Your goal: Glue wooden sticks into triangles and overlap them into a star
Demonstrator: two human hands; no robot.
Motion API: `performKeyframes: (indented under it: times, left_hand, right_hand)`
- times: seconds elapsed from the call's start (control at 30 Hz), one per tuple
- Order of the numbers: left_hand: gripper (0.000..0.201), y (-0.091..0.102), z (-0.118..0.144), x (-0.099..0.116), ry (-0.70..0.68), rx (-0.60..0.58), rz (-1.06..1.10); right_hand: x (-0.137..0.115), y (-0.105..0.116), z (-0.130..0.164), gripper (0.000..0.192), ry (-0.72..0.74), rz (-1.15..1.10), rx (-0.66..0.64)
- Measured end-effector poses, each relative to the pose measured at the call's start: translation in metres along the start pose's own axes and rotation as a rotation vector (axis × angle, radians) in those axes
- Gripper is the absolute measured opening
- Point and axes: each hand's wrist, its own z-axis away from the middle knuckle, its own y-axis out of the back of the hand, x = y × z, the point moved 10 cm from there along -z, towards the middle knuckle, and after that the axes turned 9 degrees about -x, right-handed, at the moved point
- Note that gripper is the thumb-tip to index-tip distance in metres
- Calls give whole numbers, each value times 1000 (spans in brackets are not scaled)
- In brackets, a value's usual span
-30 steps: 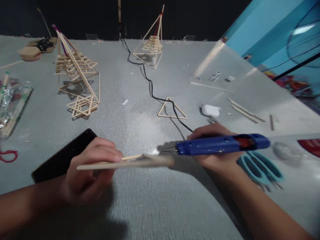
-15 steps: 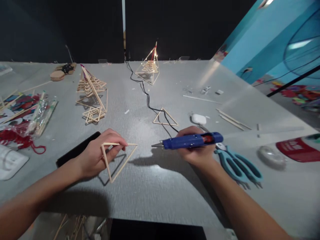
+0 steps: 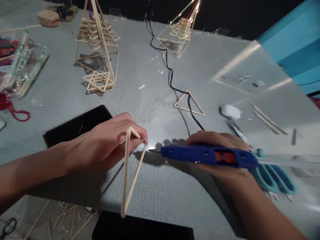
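Note:
My left hand (image 3: 112, 140) pinches a triangle of thin wooden sticks (image 3: 126, 173) along its upper side. The triangle is turned nearly edge-on, one corner pointing down. In my right hand (image 3: 217, 141) is a blue glue gun (image 3: 190, 155), its metal nozzle aimed left. The nozzle tip is close to the triangle's corner by my left fingertips; whether they touch I cannot tell. Another wooden triangle (image 3: 190, 110) lies flat on the table beyond, with the black cord (image 3: 171, 78) running across it.
A black phone (image 3: 77, 125) lies beside my left hand. Stick structures (image 3: 100, 43) stand at the back left, and a lit one (image 3: 183, 31) at the back. On the right are teal-handled scissors (image 3: 272, 178), a white case (image 3: 231, 111) and loose sticks (image 3: 268, 118).
The held triangle has turned from a broad view to nearly edge-on. Its corner and the glue gun's nozzle have come close together. The whole view has shifted nearer and downward.

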Motion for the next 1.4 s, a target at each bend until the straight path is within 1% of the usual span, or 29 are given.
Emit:
performKeyframes:
  times: [0.1, 0.2, 0.27, 0.43, 0.53, 0.67, 0.73, 0.87, 0.93, 1.0, 1.1, 1.2, 1.4]
  left_hand:
    - [20, 0, -1, 3, -22, 3, -24]
    - [19, -3, -1, 0, 1, -11, -29]
    - [20, -5, -1, -3, 21, -20, -17]
    - [21, -6, 1, -5, 26, -14, -19]
    - [21, -6, -1, -6, 54, -6, -12]
    - [20, -5, -2, -2, 32, 4, -12]
    - [19, -6, -2, -3, 45, -3, -16]
    - [18, -9, 0, -5, 49, -15, -5]
    - [17, -10, 2, -7, 61, -17, -3]
    - [17, -10, 2, -8, 60, -6, -1]
    - [17, -9, 2, -7, 58, 2, 3]
    - [17, -9, 0, -6, 78, 4, 9]
    - [17, -10, -2, -6, 74, -2, 12]
  right_hand:
    - [3, -2, 3, 13, -39, 23, 14]
    - [8, -4, 7, 14, -76, 78, 20]
    - [9, -4, 9, 15, -67, 91, 22]
    - [9, -6, 8, 17, -25, 39, -33]
    - [8, -5, 7, 16, -27, 51, -31]
    - [1, -6, 7, 13, -9, 74, -12]
    - [1, -6, 8, 10, -46, 93, -12]
    - [6, -7, 10, 19, -121, 105, -22]
    - [4, -7, 9, 17, -83, 109, -40]
    - [0, -6, 8, 12, -7, 125, -43]
    - [-7, -4, 7, 13, 92, 136, -38]
    - [-8, -4, 6, 17, 105, 149, -32]
    - [-7, -5, 7, 15, 99, 174, -47]
